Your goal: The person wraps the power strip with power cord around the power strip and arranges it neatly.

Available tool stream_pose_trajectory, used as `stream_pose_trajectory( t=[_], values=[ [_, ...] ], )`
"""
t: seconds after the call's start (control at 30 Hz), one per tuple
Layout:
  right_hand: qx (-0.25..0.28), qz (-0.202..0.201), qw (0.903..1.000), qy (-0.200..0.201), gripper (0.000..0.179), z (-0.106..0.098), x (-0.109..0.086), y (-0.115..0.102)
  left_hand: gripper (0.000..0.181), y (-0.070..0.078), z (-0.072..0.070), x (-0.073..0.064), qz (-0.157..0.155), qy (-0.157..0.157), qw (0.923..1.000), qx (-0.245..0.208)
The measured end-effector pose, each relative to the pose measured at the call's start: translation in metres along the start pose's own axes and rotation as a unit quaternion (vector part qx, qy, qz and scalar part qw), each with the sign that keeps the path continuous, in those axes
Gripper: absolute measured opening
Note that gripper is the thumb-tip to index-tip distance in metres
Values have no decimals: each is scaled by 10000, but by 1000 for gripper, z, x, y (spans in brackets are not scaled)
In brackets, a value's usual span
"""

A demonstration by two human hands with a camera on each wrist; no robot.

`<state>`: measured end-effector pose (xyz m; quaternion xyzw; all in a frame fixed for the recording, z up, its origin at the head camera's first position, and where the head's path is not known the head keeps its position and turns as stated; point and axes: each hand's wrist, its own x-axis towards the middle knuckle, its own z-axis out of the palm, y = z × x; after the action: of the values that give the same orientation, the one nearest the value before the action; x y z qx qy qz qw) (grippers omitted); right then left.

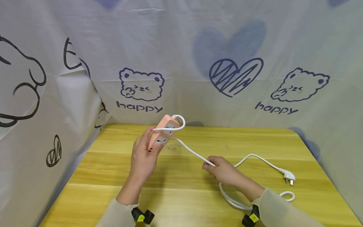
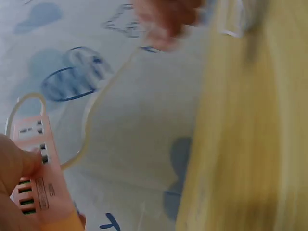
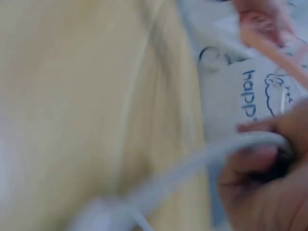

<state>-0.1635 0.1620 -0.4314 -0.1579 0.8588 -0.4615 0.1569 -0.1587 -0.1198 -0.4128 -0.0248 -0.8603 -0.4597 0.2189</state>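
Observation:
My left hand (image 1: 144, 156) grips a pink power strip (image 1: 155, 138) by its lower end, holding it tilted above the table. In the left wrist view the thumb lies on the socket face of the strip (image 2: 45, 178), beside a row of USB-like slots. From the strip's upper end the white cord (image 1: 195, 153) loops across its front and runs right. My right hand (image 1: 224, 170) pinches that cord between thumb and fingers. Beyond it the cord trails to a white plug (image 1: 288, 176) at the right. The right wrist view shows the cord (image 3: 192, 166) passing through the curled fingers, blurred.
Under both hands is a yellow wood-grain table (image 1: 187, 201). Loose cord (image 1: 236, 204) curves below the right forearm, with a small loop (image 1: 290, 196) farther right. A pale printed cloth (image 1: 181, 94) hangs behind the table and along its sides.

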Motion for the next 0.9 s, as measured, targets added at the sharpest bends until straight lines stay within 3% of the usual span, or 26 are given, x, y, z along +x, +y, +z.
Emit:
stream_pose_trajectory(
  t=[0.1,0.17,0.2,0.27,0.33,0.37,0.43,0.53,0.6,0.73,0.8,0.9],
  values=[
    [1575,173,9873,-146,25,-1,-11,4,53,-8,4,4,378,362,9950,856],
    [2073,161,9778,-266,30,-1,-16,0,54,-11,7,5,525,487,9891,1287],
    [1990,77,9794,-327,31,-2,-19,-3,53,-12,8,6,523,524,9865,1459],
    [1284,-164,9902,-531,32,-3,-27,-15,53,-11,8,8,549,478,9808,1807],
    [-177,-625,9956,-668,32,-5,-36,-31,53,-9,9,10,686,274,9728,2194],
    [-1024,-968,9880,-636,30,-7,-40,-40,53,-7,8,11,790,145,9673,2406],
    [-2396,-1701,9545,-512,25,-12,-47,-60,53,-4,8,11,1145,-173,9526,2813],
    [-3305,-2515,9094,-200,13,-21,-45,-87,52,-3,6,7,1885,-657,9257,3214],
    [-3467,-2845,8937,92,9,-31,-37,-99,52,-3,3,3,2353,-969,9103,3264],
    [-3234,-3112,8924,464,7,-53,-14,-106,51,-2,-4,-5,3127,-1920,8836,2908],
    [-3109,-3221,8927,517,5,-60,-4,-104,50,2,-6,-10,3295,-2588,8742,2455],
    [-2886,-3275,8985,466,4,-63,9,-98,52,7,-7,-20,3193,-3547,8652,1538]
  ],
)
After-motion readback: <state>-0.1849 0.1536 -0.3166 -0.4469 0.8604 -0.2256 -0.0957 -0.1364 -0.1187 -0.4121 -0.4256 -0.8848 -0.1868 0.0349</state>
